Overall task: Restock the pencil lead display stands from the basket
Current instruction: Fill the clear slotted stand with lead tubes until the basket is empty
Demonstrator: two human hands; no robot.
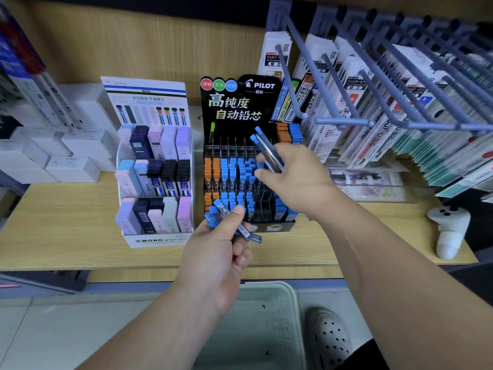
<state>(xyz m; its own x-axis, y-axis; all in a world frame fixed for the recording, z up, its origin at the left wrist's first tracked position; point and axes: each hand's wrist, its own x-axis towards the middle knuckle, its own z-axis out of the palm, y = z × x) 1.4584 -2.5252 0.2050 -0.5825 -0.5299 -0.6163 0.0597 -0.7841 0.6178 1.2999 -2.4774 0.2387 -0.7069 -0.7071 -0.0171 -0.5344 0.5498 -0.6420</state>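
Pale plastic, the basket [282, 311] sat on the floor at the very bottom of the view, just beside a white perforated shoe [330, 340]. Above it, the left hand [221, 255] was curled round a small bundle of lead tubes [234, 225] with blue caps. Its thumb lay along the top of them, at the front edge of the wooden shelf [66, 231].

Farther in, the right hand [296, 174] pinched a pair of lead tubes [266, 153] between thumb and fingers. Their blue caps pointed up and to the left, in front of the upper tiers of the black Pilot stand [240, 108]. That stand stood on the shelf, its slots holding rows of orange-capped and blue-capped tubes.

Just to its left stood the white Mono stand [154, 239], with three tiers of pastel, navy and black cases. Behind, white boxes [72, 166] were stacked at the left, and refill packs [354, 84] hung on grey hooks at the right.
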